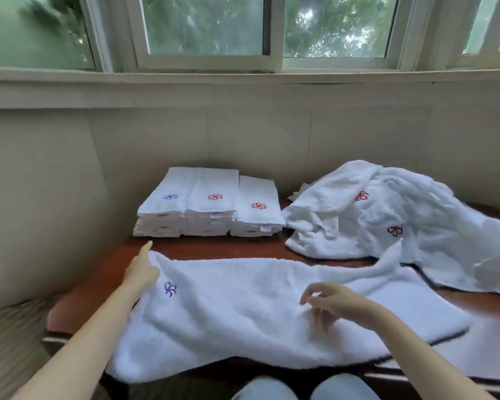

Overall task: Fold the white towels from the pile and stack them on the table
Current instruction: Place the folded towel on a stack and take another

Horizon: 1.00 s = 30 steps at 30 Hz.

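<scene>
Knees in pale blue denim point(306, 388) are seen at bottom edge, w/ a white terry towel w/ purple flower emblem point(243, 307) spread across the reddish-brown wooden table point(104, 272), long axis running left-right, emblem end at left. Its far-left corner is pinched by the left hand point(142, 269), index finger extended. The right hand point(326, 298) is held over the towel's middle, fingers loosely curled, gripping nothing. Behind, three stacks of folded white towels point(208, 203) are set side by side; a rumpled pile of white towels point(387, 215) lies at far right, overlapping the spread towel's right end.
</scene>
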Each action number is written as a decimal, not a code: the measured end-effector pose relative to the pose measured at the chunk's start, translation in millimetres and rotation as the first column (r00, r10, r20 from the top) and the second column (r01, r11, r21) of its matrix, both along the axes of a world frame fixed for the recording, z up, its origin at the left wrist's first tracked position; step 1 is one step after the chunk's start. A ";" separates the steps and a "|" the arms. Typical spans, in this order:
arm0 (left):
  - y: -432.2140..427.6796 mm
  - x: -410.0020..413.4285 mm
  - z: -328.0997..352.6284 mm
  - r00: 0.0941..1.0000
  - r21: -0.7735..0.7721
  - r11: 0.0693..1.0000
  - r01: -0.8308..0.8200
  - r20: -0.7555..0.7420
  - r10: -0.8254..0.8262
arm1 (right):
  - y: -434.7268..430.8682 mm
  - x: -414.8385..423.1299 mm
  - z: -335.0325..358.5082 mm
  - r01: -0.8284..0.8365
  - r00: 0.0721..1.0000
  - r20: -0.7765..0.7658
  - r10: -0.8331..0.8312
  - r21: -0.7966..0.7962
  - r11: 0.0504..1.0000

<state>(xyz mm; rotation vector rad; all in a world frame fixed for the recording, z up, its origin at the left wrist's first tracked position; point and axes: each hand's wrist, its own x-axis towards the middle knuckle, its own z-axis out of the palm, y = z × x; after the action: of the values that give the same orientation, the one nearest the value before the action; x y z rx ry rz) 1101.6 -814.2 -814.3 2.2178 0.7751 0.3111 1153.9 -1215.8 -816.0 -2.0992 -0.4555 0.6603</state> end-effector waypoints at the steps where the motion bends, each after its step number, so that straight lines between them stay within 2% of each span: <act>1: 1.3 -0.9 -2.2 0.996 0.105 0.993 -0.054 -0.070 0.061 | 3.7 5.4 -2.3 0.144 0.984 0.103 -0.147 0.035 0.989; 2: 0.8 -1.6 -3.9 0.985 0.222 0.972 -0.080 -0.129 0.111 | 5.3 14.2 -5.7 0.284 0.924 0.255 -0.284 0.034 0.958; 3: -1.4 -1.5 -5.1 0.980 0.330 0.941 -0.068 -0.156 0.126 | 5.6 23.4 -8.3 0.384 0.848 0.402 -0.347 -0.014 0.923; 4: -4.1 0.2 -6.9 0.982 0.428 0.903 -0.031 -0.157 0.108 | 4.4 31.5 -11.7 0.429 0.800 0.503 -0.327 -0.099 0.898; 5: -7.2 3.4 -9.8 0.985 0.522 0.853 0.025 -0.157 0.067 | 3.2 38.5 -16.2 0.425 0.793 0.559 -0.243 -0.221 0.878; 7: -18.0 11.9 -19.2 0.980 0.689 0.708 0.155 -0.195 -0.025 | 2.7 46.7 -25.2 0.335 0.839 0.543 -0.037 -0.462 0.821; 8: -26.0 16.3 -25.0 0.973 0.730 0.649 0.213 -0.222 -0.069 | 3.4 48.0 -29.4 0.311 0.849 0.528 0.018 -0.526 0.791; 9: -35.0 20.7 -30.4 0.961 0.727 0.634 0.264 -0.253 -0.111 | 4.6 48.8 -32.4 0.315 0.844 0.535 0.037 -0.550 0.774; 12: -58.9 35.6 -36.2 0.942 0.606 0.731 0.315 -0.293 -0.163 | 3.0 57.2 -27.1 0.364 0.835 0.550 0.009 -0.565 0.740; 14: -66.6 45.4 -26.3 0.922 0.555 0.757 0.343 -0.353 -0.159 | -3.2 62.9 -19.2 0.285 0.879 0.466 0.099 -0.680 0.676; 17: -69.5 52.4 -2.5 0.759 0.378 0.733 0.565 -0.586 -0.283 | -13.1 66.7 -6.9 0.119 0.950 0.270 0.156 -0.776 0.620; 20: -69.0 53.0 10.1 0.627 0.140 0.777 0.614 -0.683 -0.373 | -15.1 70.0 -3.2 0.029 0.961 0.162 0.223 -0.864 0.503; 22: -69.1 51.1 12.4 0.570 0.096 0.757 0.646 -0.722 -0.394 | -15.9 70.6 0.0 0.029 0.957 0.164 0.240 -0.876 0.481; 24: -66.1 49.3 17.7 0.635 0.164 0.742 0.650 -0.654 -0.412 | -19.2 72.2 9.9 0.147 0.940 0.286 0.188 -0.834 0.531; 26: -61.4 46.2 30.9 0.801 0.388 0.729 0.565 -0.469 -0.371 | -22.5 76.9 30.5 0.401 0.835 0.551 -0.004 -0.602 0.690; 28: -56.6 49.8 57.1 0.946 0.558 0.769 0.311 -0.104 -0.308 | -21.9 86.3 64.7 0.585 0.622 0.737 -0.265 -0.212 0.783; 29: -54.7 53.5 75.3 0.951 0.573 0.798 0.185 0.100 -0.293 | -20.6 89.2 85.7 0.613 0.508 0.776 -0.373 -0.021 0.790; 30: -53.4 56.7 96.8 0.915 0.566 0.821 0.079 0.286 -0.285 | -19.0 89.6 109.6 0.607 0.401 0.793 -0.458 0.144 0.781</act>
<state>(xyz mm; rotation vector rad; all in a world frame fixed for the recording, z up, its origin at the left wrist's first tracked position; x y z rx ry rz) 1158.3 -867.7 -717.5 2.6250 0.2736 0.9099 1243.5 -1234.8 -706.4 -2.4350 -0.1399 -0.7358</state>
